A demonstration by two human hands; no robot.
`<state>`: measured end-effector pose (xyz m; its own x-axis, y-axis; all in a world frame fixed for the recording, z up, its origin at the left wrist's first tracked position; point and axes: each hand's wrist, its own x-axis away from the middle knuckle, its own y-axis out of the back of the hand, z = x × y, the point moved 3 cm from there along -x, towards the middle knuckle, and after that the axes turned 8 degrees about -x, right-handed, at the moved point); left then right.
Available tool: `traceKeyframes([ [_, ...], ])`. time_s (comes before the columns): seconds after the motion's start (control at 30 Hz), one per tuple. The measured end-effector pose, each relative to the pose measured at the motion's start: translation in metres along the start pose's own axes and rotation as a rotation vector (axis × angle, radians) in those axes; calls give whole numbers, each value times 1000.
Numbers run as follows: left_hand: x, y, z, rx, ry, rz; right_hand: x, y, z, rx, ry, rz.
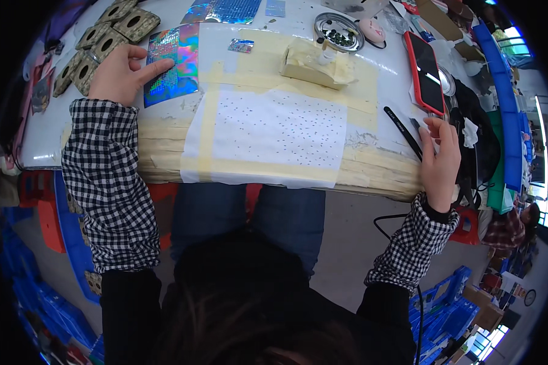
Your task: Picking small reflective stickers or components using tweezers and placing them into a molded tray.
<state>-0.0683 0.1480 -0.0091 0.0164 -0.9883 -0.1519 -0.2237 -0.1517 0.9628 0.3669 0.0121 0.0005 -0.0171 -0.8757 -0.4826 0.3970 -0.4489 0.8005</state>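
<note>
My left hand (119, 76) rests at the left edge of a shiny rainbow-coloured holographic sheet (175, 85). Its thumb lies stretched over the sheet, apart from the bent index finger. At the right, my right hand (442, 158) has its fingers bent together beside a pair of black tweezers (402, 131) lying on the table. A small greyish pointed tip (414, 123) shows at its fingertips; what it belongs to is hidden. Between my hands, a white paper (274, 131) dotted with many tiny dark specks is held by yellowish tape.
Behind the paper sits a cream block (313, 66). Farther back is a round metal dish (339, 33) with dark green bits. A red-cased phone (424, 73) lies at the right. Several patterned pieces with round holes (137, 24) cluster at the far left. A small shiny piece (242, 45) lies mid-table.
</note>
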Motion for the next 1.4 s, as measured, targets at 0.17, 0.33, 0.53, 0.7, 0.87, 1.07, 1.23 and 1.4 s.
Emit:
traceKeyframes([
  [0.17,-5,3,-16,33,-18,239,10,-3,4,-73,-24,9],
  [0.33,-4,-11,-20,-137,-58,-129,15,-4,5,-67,-41,112],
  [0.53,-12,4,-38,-259,6,138,14,-6,1,-68,-43,-8],
  [0.7,-13,-7,-44,-101,-130,184,19,-5,4,-145,-56,-84],
  [0.87,0,1,-35,555,-264,-32,22,4,19,-318,-87,-297],
  [1.07,21,23,-66,1065,-253,270,3,6,45,-324,113,-508],
  [1.23,30,16,-84,1393,-205,511,-10,11,75,-536,203,-363],
  [1.4,21,18,-98,1434,-142,632,-70,6,134,-543,370,-206],
])
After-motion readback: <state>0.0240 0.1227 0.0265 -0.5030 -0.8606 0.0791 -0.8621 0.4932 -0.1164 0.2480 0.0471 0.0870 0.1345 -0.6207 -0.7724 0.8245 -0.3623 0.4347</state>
